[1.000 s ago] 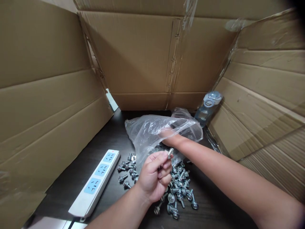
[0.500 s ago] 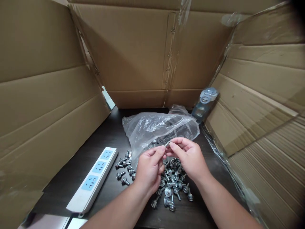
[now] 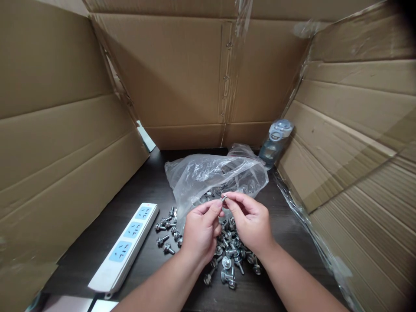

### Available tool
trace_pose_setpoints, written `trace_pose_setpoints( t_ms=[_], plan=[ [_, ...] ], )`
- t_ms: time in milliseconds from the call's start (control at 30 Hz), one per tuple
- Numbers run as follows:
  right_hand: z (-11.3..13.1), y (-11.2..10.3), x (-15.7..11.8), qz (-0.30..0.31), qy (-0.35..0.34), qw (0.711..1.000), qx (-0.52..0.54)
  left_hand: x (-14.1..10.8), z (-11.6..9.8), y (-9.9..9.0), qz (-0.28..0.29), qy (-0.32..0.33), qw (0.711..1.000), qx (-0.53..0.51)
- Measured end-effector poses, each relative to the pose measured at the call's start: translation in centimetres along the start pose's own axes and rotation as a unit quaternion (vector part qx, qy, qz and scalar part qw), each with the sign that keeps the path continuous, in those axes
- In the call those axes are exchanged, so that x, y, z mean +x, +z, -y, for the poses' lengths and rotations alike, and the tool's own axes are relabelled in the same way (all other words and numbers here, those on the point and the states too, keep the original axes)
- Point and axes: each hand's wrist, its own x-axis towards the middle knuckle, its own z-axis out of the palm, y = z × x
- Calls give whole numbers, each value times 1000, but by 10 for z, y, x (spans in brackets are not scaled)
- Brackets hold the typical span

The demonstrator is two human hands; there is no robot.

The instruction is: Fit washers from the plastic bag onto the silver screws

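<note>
Between the fingertips of both hands is a small metal bolt (image 3: 224, 198), largely covered by the fingers. My left hand (image 3: 202, 227) is closed, thumb and forefinger pinching one end of it. My right hand (image 3: 251, 219) pinches the other end, its fingertips close against the left ones. Under and around the hands lies a loose pile of silver bolts (image 3: 231, 251) with washers. More bolts (image 3: 167, 225) lie to the left of my left hand. Just behind the hands spreads a clear plastic bag (image 3: 195, 173) with further bolts in its mouth.
A white power strip (image 3: 131, 236) with blue sockets lies on the dark table (image 3: 139, 186) at the left. A clear bottle (image 3: 275, 143) stands at the back right. Cardboard walls (image 3: 182, 78) enclose the back and sides.
The view has shifted slightly. My right hand has come a little closer to my left, and less of the bolt shows between the fingertips.
</note>
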Motion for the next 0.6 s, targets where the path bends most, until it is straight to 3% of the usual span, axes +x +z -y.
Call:
trace_pose_setpoints(
  t_ms=[100,200,300,367,433,467,533,600],
  plan=[
    [-3,-1,2,4,-120,991,-59,1,0,-1,5,-16,1000,-23],
    [-4,-8,4,46,-235,965,-112,3,-1,-2,17,-48,997,-64],
    [0,-20,7,101,-279,946,-130,3,-3,-2,33,-104,987,-118],
    [6,-29,13,88,-241,961,-99,2,-5,-2,40,-130,980,-142],
    [12,-35,26,60,-159,982,-86,-1,-7,-2,47,-139,977,-155],
    [14,-35,35,76,-117,984,-113,-3,-8,-3,54,-140,976,-159],
    [15,-27,58,193,-60,947,-248,-5,-10,-3,73,-139,974,-166],
    [7,-10,82,331,-2,873,-357,-7,-11,-3,92,-133,972,-172]
  ],
)
